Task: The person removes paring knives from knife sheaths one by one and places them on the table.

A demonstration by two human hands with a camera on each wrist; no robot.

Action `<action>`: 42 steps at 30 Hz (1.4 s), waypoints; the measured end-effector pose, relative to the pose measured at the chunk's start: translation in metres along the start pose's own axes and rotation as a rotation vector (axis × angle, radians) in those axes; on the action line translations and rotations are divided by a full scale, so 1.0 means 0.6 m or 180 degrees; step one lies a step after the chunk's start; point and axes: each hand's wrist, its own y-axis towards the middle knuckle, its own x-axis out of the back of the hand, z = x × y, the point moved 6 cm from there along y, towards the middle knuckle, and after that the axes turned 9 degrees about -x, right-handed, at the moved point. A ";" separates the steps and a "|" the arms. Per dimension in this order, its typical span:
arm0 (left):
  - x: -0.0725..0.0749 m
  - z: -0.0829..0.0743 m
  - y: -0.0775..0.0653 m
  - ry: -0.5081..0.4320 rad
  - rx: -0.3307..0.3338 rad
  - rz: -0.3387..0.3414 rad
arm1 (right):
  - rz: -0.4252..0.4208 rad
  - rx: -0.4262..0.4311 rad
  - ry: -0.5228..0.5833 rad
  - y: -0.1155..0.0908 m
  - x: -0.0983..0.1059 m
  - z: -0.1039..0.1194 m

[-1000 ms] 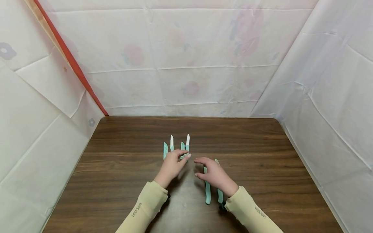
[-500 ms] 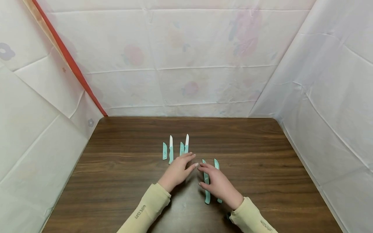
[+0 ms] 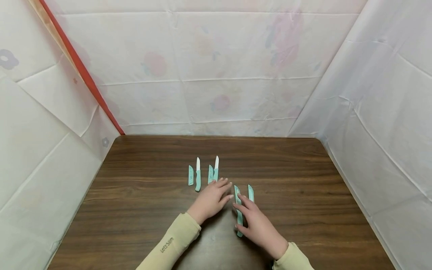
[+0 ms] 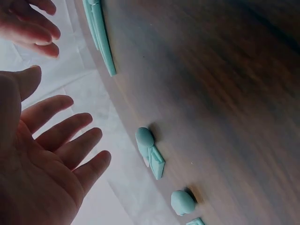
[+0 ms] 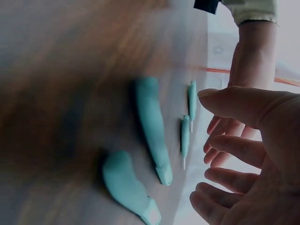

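Two small knives with white blades and teal handles lie bare towards the back: a left knife [image 3: 198,180] beside its teal sheath [image 3: 191,175], and a right knife [image 3: 216,165] beside another sheath [image 3: 210,173]. My left hand [image 3: 210,199] hovers in front of the right knife, covering its handle end, fingers spread and holding nothing. Nearer me lie two sheathed knives, one [image 3: 239,219] at left and one [image 3: 251,192] at right. Above them is my right hand [image 3: 259,225], fingers loosely apart and grasping nothing; it hides the right one's handle. The right wrist view shows both teal handles [image 5: 152,124] below the palm.
All the knives rest on a dark wooden table [image 3: 141,210]. White patterned sheeting [image 3: 216,63] closes off the back and both sides, with a red strip [image 3: 81,67] at the left corner.
My left hand has drifted right and slightly nearer, uncovering the left knife's handle. My right hand has moved nearer me and a little right. The knives and sheaths stay put.
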 end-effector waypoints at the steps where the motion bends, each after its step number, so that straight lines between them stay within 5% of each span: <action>1: -0.001 -0.001 0.001 0.0010 -0.0017 0.0018 | -0.0005 -0.0006 -0.0018 -0.003 -0.001 -0.001; 16: -0.013 -0.021 0.019 0.0175 -0.0294 0.0310 | -0.0018 0.0059 -0.0169 -0.037 -0.017 0.001; 42: -0.035 -0.035 0.040 0.0637 -0.0674 0.0724 | -0.0059 -0.0052 -0.0207 -0.042 -0.032 0.005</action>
